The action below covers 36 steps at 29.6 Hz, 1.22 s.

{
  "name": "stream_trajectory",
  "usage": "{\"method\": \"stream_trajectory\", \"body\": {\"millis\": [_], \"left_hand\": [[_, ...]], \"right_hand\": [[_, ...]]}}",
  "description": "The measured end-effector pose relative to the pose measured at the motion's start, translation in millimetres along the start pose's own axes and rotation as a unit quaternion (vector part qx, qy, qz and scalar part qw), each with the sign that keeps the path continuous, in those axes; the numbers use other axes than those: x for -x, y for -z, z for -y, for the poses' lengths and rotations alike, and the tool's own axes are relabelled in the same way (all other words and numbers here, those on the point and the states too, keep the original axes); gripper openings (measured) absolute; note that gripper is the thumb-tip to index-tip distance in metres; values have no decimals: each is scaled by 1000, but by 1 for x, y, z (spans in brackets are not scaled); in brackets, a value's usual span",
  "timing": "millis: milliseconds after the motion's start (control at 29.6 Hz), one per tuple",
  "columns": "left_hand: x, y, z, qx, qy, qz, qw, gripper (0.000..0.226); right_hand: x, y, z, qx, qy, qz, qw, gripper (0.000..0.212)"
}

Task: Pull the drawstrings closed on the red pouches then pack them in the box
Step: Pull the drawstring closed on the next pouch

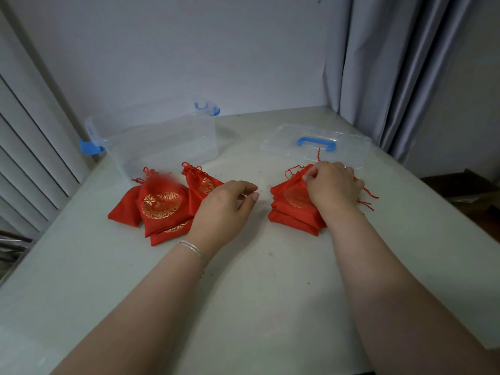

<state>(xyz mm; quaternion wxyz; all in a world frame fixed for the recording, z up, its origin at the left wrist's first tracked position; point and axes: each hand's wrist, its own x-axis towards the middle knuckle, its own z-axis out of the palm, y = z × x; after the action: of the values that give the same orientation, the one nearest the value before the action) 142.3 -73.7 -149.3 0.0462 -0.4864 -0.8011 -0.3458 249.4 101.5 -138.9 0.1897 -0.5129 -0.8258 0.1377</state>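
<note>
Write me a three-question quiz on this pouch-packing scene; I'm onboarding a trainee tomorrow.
1. True or false: the clear box already holds pouches.
2. Which hand has a grip on the right-hand pouch stack?
A. left hand
B. right hand
C. both
3. Fill in: the lid lies on the table, just behind the ____ pouch stack.

Key
1. False; it looks empty.
2. B; its fingers pinch the top pouch near its mouth.
3. Right-hand.

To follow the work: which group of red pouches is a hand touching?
The stacked red pouches on the right; the right hand pinches the top one.
</note>
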Motion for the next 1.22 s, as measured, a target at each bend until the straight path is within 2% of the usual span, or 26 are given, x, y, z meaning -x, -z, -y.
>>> {"method": "stream_trajectory", "body": {"millis": [68,169,237,372,440,541,643,710,778,812,846,880,947,1015,1083,1150,1218], "left_hand": [[0,1,-2,9,2,2,1000,26],[1,4,-6,17,13,17,1000,27],[1,4,-9,19,16,35,999,28],[1,8,-16,25,23,62,997,30],[-1,10,-17,16,39,83,996,35],[-4,12,-20,41,69,125,989,45],[-8,14,-21,122,101,163,974,42],[-8,14,-22,170,105,176,964,34],[-7,16,-20,278,135,146,940,27],[-5,18,-21,336,151,124,921,15],[-4,20,-21,373,158,108,908,5],[-3,21,-19,393,164,95,900,4],[0,22,-14,428,157,90,885,8],[5,21,-11,479,163,75,859,16],[10,19,-8,530,178,58,827,19],[11,19,-5,560,183,48,807,19],[7,21,-1,584,201,19,786,26]], "right_hand": [[1,1,1,-3,8,-3,1000,22],[1,-1,-1,19,-23,17,999,50],[-2,-3,-3,42,-45,36,997,59],[-7,-3,-4,34,-29,55,997,40],[-4,0,-1,10,14,53,998,31],[9,6,10,-60,144,6,988,19],[28,8,27,-163,278,9,947,7],[39,10,34,-224,315,30,922,5],[44,13,37,-282,317,33,905,7],[45,13,37,-318,313,35,894,9],[46,13,38,-352,309,40,883,12],[46,11,38,-375,299,51,876,17],[43,8,37,-370,265,88,886,33],[38,7,34,-319,226,140,910,46],[34,3,32,-301,221,181,910,36],[34,0,32,-304,249,196,898,18],[38,0,33,-316,264,208,887,12]]}}
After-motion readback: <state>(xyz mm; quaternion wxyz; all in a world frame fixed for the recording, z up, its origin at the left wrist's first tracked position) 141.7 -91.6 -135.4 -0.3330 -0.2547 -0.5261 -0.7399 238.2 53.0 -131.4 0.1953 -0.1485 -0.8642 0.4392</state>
